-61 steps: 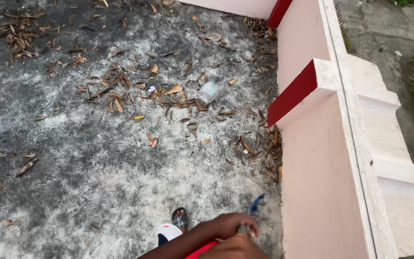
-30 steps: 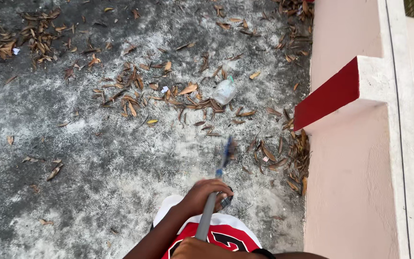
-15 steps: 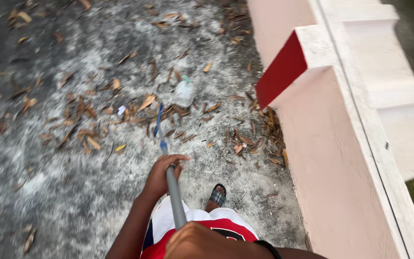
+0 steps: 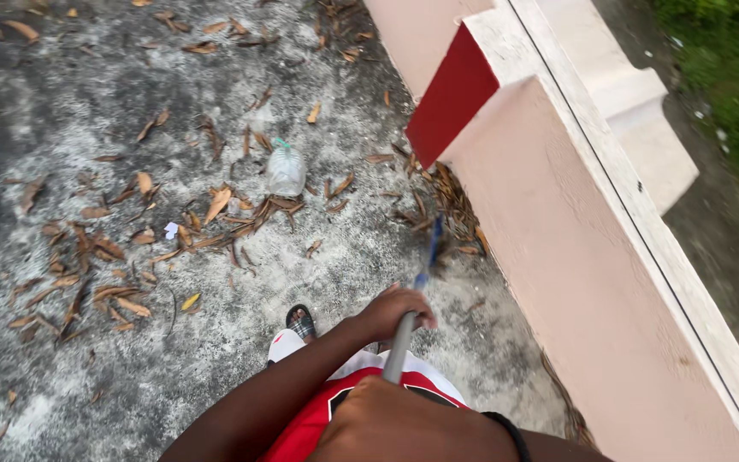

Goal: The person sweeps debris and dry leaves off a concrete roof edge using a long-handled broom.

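Head view, looking down. Left hand wrapped around the grey broom handle, fingers curled shut on it, lower down the shaft. Right hand at the bottom edge, nearest the camera, fist closed over the top end of the same handle; a black wristband sits on that wrist. Handle runs up and away from the right hand, through the left hand, then turns blue past the left fingers; that far end is motion-blurred, brush head not clear.

The blue end sits just beyond the left hand, close to the foot of the pink wall, which is to the right of both hands. Dry leaves are piled along the wall base, just ahead of the blue end. A crushed clear plastic bottle lies well ahead and to the left of the left hand, among scattered leaves on the grey concrete floor. A sandalled foot is just left of the left hand. Red and white shorts are under the right hand. Red block on the wall, far ahead.
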